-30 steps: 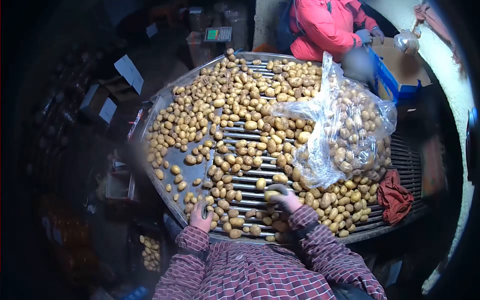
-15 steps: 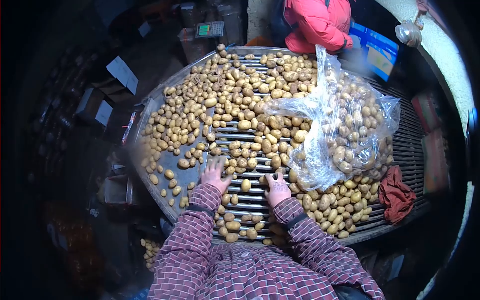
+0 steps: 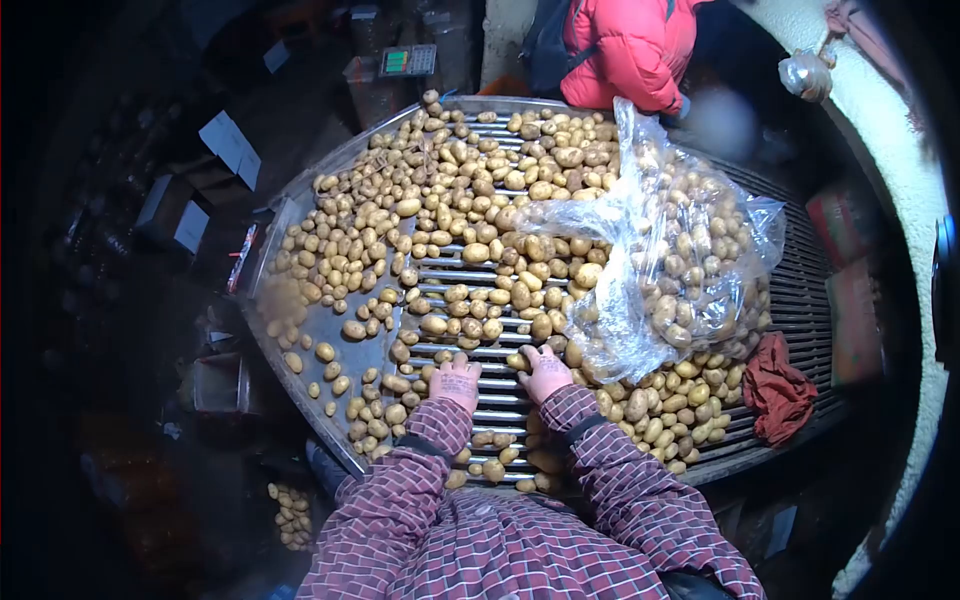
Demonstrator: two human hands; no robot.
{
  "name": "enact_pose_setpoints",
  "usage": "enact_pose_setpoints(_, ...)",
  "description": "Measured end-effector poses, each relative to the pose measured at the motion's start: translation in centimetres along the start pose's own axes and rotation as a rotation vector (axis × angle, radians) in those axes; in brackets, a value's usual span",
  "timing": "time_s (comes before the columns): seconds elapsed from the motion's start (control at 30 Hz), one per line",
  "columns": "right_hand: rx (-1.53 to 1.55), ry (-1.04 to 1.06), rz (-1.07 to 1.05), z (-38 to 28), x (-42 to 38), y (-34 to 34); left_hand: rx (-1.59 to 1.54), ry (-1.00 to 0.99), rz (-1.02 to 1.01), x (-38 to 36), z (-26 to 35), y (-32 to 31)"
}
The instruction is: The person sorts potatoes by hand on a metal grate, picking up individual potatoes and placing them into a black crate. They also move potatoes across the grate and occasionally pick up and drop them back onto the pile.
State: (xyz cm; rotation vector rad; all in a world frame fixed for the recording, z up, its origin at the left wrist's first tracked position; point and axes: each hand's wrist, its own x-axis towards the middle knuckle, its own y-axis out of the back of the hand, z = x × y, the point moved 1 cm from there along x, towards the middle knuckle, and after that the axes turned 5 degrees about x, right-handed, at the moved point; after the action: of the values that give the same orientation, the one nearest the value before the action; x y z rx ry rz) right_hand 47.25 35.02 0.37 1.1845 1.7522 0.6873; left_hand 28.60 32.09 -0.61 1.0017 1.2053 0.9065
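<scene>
A round metal roller table (image 3: 810, 300) is covered with several small potatoes (image 3: 450, 215). My left hand (image 3: 455, 383), in a pinkish glove and plaid sleeve, lies palm down on the rollers at the near edge, among loose potatoes. My right hand (image 3: 545, 372) is just to its right, palm down, fingers stretched toward a potato (image 3: 517, 360) at their tips. A clear plastic bag (image 3: 690, 270) full of potatoes lies on the table right of my right hand, almost touching it.
A person in a red jacket (image 3: 625, 50) stands at the far side of the table. A red cloth (image 3: 775, 385) lies on the right rim. A scale (image 3: 407, 60) and cardboard boxes (image 3: 215, 140) sit at the back left. More potatoes (image 3: 290, 515) lie low on the left.
Both hands went forward from the near edge, then my left hand drew back and rightward, its spread fingers closing up. My right hand no longer holds the potato it had. The far person leaned right.
</scene>
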Motion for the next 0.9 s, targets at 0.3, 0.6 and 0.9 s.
enact_pose_setpoints(0.3,1.055,0.118,-0.263,-2.2,-0.6,2.0,-2.141,0.152,-0.213,-2.9,-4.5,0.3)
enact_pose_setpoints(0.6,0.042,0.007,0.234,-3.6,3.8,6.4,-2.101,0.322,-0.340,-7.1,-4.3,0.6)
enact_pose_setpoints(0.9,-0.126,0.038,0.053,-3.2,3.2,1.6,-1.887,-0.008,-0.195,-6.2,-7.8,-9.0)
